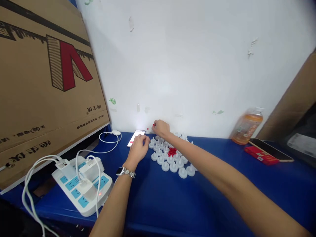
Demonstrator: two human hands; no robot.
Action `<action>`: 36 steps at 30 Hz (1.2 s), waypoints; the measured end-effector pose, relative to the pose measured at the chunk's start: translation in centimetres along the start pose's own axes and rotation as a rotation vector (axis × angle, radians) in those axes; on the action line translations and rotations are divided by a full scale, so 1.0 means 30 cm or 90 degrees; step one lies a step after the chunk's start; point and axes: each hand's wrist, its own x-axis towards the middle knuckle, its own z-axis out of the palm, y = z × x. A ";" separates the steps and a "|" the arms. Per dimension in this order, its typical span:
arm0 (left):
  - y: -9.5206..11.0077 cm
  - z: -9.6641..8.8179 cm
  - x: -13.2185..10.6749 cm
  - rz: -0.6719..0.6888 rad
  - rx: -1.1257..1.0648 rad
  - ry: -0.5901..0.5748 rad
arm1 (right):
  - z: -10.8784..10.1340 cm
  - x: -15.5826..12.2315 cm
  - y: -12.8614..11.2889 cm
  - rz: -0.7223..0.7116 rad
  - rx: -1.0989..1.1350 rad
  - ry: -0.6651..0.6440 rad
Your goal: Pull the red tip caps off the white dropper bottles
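Observation:
My right hand (161,127) is at the far side of the table near the wall, its fingertips pinched on a small red piece (154,124). Just beside it, another red bit shows near the wall. My left hand (139,148), with a watch (120,171) on its wrist, is over the near edge of a lit phone (136,134). Its fingers are curled together, and what they hold, if anything, is hidden. Several white translucent plastic discs with stems (173,167) stand grouped under my right forearm. Among them lies a heap of small red pieces (172,151).
A white power strip (85,210) with plugs and cables sits at the left, beside a large cardboard box (49,108). On the right are an orange drink bottle (248,126), a red box (261,155) and another phone (270,149). A white wall (192,65) bounds the blue table (158,204).

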 end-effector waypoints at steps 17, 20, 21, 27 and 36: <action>0.345 0.124 0.024 0.340 0.025 -0.120 | -0.226 -0.530 0.256 -0.095 0.454 0.184; 0.343 0.173 0.024 0.247 -0.080 -0.051 | -0.225 -0.515 0.249 -0.143 0.356 0.232; 0.348 0.191 0.021 0.210 -0.116 -0.031 | -0.223 -0.510 0.243 -0.153 0.334 0.244; 0.370 0.204 0.028 0.024 -0.300 0.067 | -0.205 -0.490 0.244 -0.144 0.255 0.292; 0.262 0.141 0.026 0.145 -0.031 -0.072 | -0.212 -0.489 0.385 0.069 0.310 0.340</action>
